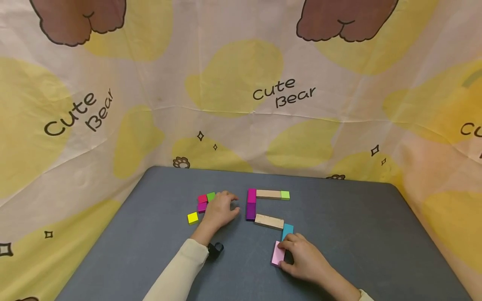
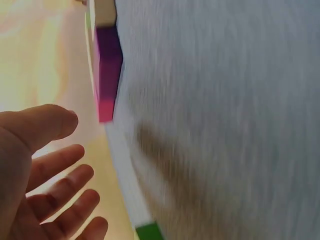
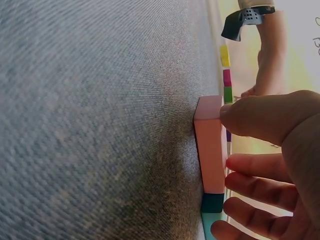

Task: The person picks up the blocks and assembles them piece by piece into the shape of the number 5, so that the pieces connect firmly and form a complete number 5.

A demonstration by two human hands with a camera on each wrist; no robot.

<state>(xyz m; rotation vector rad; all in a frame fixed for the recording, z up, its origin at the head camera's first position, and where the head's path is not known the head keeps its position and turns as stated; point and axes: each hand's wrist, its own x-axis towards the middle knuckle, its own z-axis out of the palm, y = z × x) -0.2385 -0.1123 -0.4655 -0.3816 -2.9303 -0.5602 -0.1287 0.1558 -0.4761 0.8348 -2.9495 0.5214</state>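
Note:
My right hand [image 1: 306, 257] has its thumb and fingertips on a pink block [image 1: 278, 253], pinching it on the table. In the right wrist view the thumb lies at the near end of the pink block [image 3: 211, 150], the fingers farther along it. A blue block [image 1: 288, 231] adjoins its far end. My left hand [image 1: 221, 211] hovers over the table with fingers spread and nothing between them. Beside it are a yellow block [image 1: 193, 218], a red block [image 1: 202, 198], a magenta block [image 1: 202, 207] and a green block [image 1: 211, 196], partly covered by the hand.
A bent row runs from the blue block through a wooden block [image 1: 269, 221], a purple block [image 1: 250, 212], a magenta-pink block [image 1: 251, 195] and another wooden block [image 1: 268, 194] to a lime block [image 1: 285, 195]. A printed cloth [image 1: 233, 142] hangs behind the grey table [image 1: 357, 234].

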